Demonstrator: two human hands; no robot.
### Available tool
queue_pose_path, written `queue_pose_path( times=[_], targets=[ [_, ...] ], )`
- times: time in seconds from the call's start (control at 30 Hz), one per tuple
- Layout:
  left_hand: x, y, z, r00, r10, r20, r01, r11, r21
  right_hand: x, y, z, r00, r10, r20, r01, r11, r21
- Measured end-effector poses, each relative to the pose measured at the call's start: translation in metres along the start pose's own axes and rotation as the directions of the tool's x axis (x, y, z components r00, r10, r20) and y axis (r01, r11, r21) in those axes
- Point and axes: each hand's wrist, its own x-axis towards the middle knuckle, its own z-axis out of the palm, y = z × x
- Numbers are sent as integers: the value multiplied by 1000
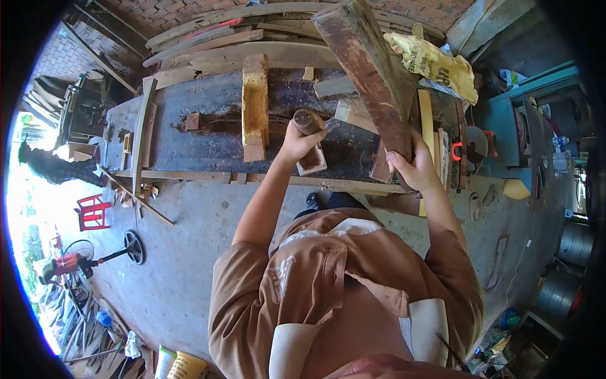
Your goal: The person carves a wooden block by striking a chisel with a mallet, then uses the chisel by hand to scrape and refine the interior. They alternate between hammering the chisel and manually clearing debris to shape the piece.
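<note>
My left hand (302,142) is closed around a dark, round-topped wooden handle (307,120) over the workbench. What the handle belongs to is hidden. Just below that fist lies a small wooden piece with a hollow (312,163). My right hand (413,165) grips the lower end of a thick, reddish-brown wooden beam (369,69), thumb across its near face. The beam slants up and away to the left, its pale end raised. To the left, a yellowish hollowed wood block (255,107) lies across the dark, worn bench top (211,148).
Long boards (221,47) are stacked behind the bench. At its right stand a yellow sack (435,63), wood strips (427,120) and an orange-and-black tape measure (456,151). A red stool (93,212) and a fan (69,265) are on the left side.
</note>
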Motion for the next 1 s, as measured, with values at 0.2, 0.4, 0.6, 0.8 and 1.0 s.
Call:
queue_pose_path(
  times=[0.2,0.4,0.6,0.8,1.0],
  targets=[
    [1,0,-1,999,51,4,-52,996,75,-1,0,0,999,21,30,-22,999,29],
    [-3,-14,-1,999,-3,-45,11,985,173,0,1,1,999,11,36,-13,999,51],
    [-3,-15,-2,996,14,-91,-1,991,137,2,1,1,999,7,46,-9,998,55],
    [1,-9,1,996,-33,-81,45,987,152,8,3,6,999,-45,29,42,995,94],
    [16,-23,15,994,69,-79,-61,993,100,13,-9,-1,987,63,148,39,799,-600]
  ],
)
